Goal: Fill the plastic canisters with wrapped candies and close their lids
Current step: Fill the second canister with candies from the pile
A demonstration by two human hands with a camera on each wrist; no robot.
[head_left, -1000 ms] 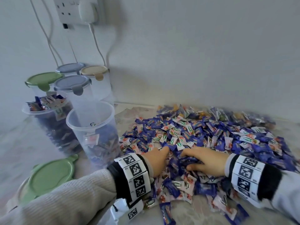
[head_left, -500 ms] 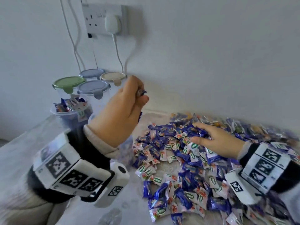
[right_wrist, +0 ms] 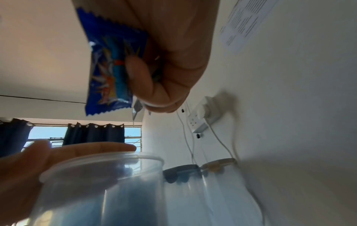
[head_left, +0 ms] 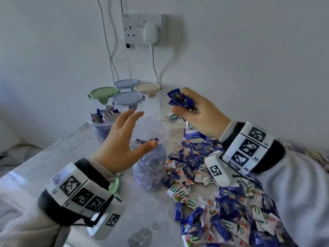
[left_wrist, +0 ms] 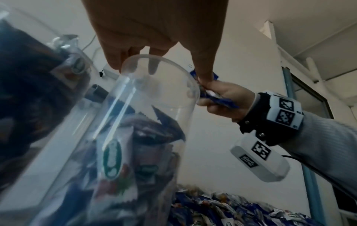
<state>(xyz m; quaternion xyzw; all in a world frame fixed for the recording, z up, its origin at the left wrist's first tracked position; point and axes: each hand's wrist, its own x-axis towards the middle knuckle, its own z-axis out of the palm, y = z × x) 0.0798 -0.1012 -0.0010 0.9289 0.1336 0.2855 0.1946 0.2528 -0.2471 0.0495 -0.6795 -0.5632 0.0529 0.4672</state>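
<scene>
Above the table, the person's right hand (head_left: 199, 115) is gripping a bunch of blue wrapped candies (head_left: 179, 99), holding it just beside and above the mouth of the open canister (head_left: 151, 157). Their left hand (head_left: 122, 139) is hovering with fingers spread and relaxed at the canister's rim, holding nothing. That canister is standing upright, roughly half full, so filling appears to be underway. Next, the right hand likely needs to move over the opening and let go. Loose candies (head_left: 222, 202) are lying heaped to the right; lidded canisters (head_left: 128, 100) are standing behind.
</scene>
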